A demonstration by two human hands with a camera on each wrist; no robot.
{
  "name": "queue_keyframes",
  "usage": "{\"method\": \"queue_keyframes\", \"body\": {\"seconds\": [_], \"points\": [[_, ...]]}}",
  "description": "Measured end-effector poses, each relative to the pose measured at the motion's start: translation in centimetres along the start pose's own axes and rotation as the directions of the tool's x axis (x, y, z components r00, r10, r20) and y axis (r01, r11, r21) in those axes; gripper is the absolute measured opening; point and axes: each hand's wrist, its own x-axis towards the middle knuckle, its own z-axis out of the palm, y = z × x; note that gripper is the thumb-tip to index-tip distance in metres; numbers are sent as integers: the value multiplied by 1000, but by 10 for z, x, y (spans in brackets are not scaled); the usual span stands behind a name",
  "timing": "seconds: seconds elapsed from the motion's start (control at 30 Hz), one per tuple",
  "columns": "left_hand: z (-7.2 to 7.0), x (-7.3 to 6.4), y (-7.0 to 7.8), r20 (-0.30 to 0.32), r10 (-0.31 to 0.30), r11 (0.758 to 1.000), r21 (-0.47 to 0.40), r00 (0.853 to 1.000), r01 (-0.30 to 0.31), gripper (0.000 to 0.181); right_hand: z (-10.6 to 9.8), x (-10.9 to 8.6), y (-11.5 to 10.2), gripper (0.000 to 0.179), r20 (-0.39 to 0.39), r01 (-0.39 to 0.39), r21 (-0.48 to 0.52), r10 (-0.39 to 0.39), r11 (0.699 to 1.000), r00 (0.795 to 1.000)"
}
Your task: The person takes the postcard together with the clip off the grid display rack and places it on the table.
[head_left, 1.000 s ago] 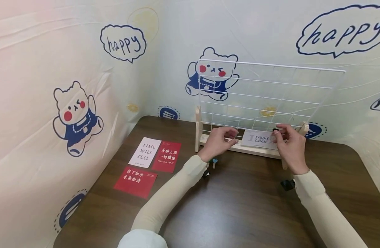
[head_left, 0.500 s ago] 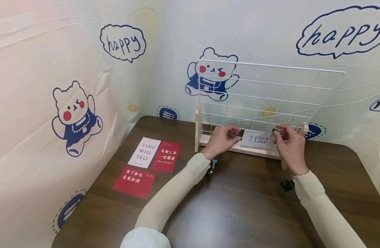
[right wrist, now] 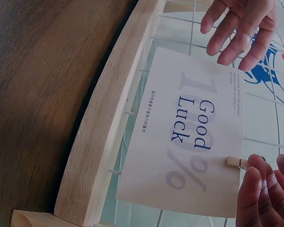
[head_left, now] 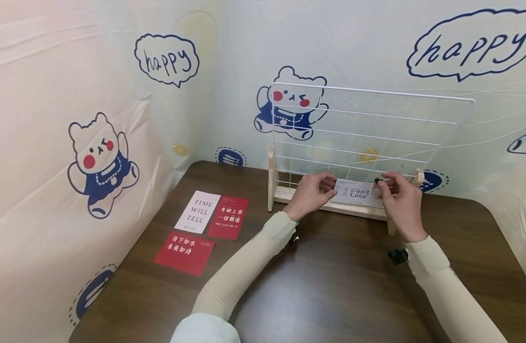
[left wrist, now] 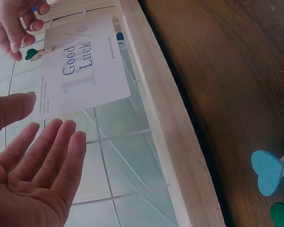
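Observation:
A white "Good Luck" card (right wrist: 180,127) lies against the low part of a white wire grid (head_left: 366,114). A small wooden clothespin (right wrist: 234,161) with a green heart (left wrist: 31,54) grips its upper edge towards the right. My right hand (head_left: 401,202) is beside that clothespin; the thumb and fingers stand apart around the heart, and I cannot tell whether they touch it. My left hand (head_left: 311,191) is at the card's left edge, fingers extended and thumb spread from them, holding nothing. Whether its fingertips touch the card is unclear.
The grid stands in a wooden base (right wrist: 109,109) on the brown table (head_left: 331,286). More clothespins lie in front, one with a blue heart (left wrist: 268,173), one with a green heart (left wrist: 281,215). On the left lie a white card (head_left: 197,212) and two red cards, one nearer (head_left: 185,252).
My left hand has shifted slightly right, up to the card's left edge. The right hand stays at the clothespin, and the card keeps its place on the grid.

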Motion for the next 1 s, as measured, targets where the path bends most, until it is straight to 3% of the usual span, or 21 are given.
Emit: {"method": "queue_keyframes", "body": {"seconds": [0.63, 1.0], "points": [[10, 6, 1, -1, -34, 999, 14, 999, 34, 37, 3, 1, 4, 28, 22, 14, -5, -14, 1000, 1000], [16, 9, 0, -24, -37, 999, 12, 999, 37, 30, 4, 3, 9, 30, 49, 19, 0, -19, 1000, 999]]}}
